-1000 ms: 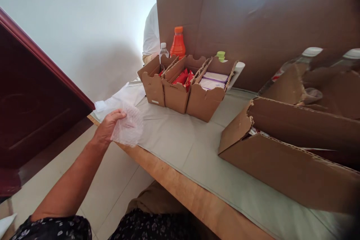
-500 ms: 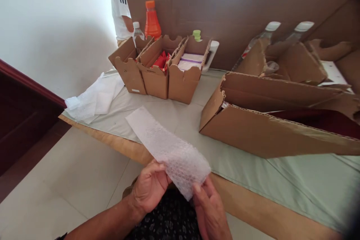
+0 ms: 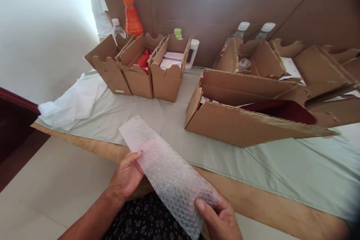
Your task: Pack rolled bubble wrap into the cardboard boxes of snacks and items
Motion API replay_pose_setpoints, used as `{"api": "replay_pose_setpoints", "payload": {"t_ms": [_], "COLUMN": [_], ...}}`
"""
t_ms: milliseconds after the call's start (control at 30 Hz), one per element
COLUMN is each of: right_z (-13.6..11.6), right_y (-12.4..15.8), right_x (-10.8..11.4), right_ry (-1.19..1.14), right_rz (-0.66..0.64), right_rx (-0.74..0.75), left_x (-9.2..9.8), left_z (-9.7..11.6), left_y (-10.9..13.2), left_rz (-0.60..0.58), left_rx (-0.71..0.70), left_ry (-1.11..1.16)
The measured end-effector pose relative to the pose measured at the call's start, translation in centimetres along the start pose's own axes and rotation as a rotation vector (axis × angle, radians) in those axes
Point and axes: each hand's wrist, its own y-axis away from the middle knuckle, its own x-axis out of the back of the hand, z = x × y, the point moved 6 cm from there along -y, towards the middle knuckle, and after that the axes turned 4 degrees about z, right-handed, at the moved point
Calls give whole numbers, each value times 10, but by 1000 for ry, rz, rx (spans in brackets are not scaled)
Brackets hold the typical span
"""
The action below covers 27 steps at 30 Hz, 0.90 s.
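Three small cardboard boxes stand in a row: left box, middle box, right box. There is one long cardboard box; the jumble of cardboard behind it I cannot count. Clear white-capped bottles come to three: a small bottle, a tall bottle and a second tall bottle. Add one orange bottle, one strip of bubble wrap, one heap of white wrap, and two hands, left hand and right hand.

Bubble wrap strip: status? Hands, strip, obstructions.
Left hand grips the bubble wrap strip by its left edge; right hand pinches the near end. Strip stretched out over the table edge. Long cardboard box off right, apart.
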Motion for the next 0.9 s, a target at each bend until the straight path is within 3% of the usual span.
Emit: {"api": "replay_pose_setpoints", "payload": {"t_ms": [100, 167, 333, 500, 600, 900], "right_z": [1, 8, 43, 65, 69, 66], "right_y": [12, 15, 12, 6, 0, -5], "right_x": [13, 14, -5, -35, -45, -47], "right_ry": [144, 218, 278, 153, 94, 81], "right_rz": [8, -44, -243, -313, -293, -220], "right_rx": [40, 45, 31, -5, -31, -174], "left_x": [4, -1, -29, -69, -83, -71], "left_z": [29, 44, 56, 64, 65, 71], "left_y": [-10, -17, -42, -72, -84, -101], "left_rz": [118, 130, -19, -167, -221, -154], "left_rx": [-129, -207, -237, -285, -286, -350], "left_ry": [-72, -144, -356, -531, -611, -788]}}
